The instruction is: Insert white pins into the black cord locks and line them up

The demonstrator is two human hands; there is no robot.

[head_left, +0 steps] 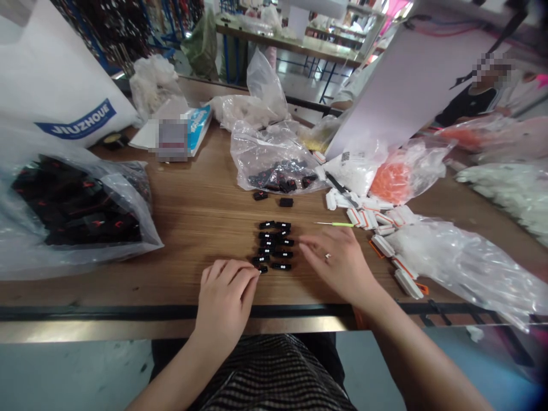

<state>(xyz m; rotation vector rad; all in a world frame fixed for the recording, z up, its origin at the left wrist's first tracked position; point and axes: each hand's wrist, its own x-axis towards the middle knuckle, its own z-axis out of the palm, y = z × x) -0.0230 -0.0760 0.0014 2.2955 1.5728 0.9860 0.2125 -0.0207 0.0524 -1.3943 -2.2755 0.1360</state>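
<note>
— Wood-grain worktable [192, 217], first entry: what lies at its centre?
— Small black plastic blocks with pale dots [274, 245], about a dozen, in two close columns. The stack runs 12 to 6 o'clock, each block's long axis lies 9 to 3, dotted face up.
— Hands?
— Left hand [225, 297] at 7 o'clock of the stack, palm down, fingers flat, tips touching the lowest block, nothing clasped. Right hand [338, 262] at 4 o'clock, flat and empty, fingertips just beside the right column.
— Arranged against loose?
— By the layout, the columns look done. Two loose black blocks [260, 195] lie apart at 12 o'clock, and many more fill the crumpled clear plastic bag [274, 165] beyond.
— Other stock?
— Thin green-handled pick [338, 224] at 2 o'clock, white-and-orange plastic clips [381, 220] at 3, large clear bag of black-and-red parts [72, 211] at 9
</note>
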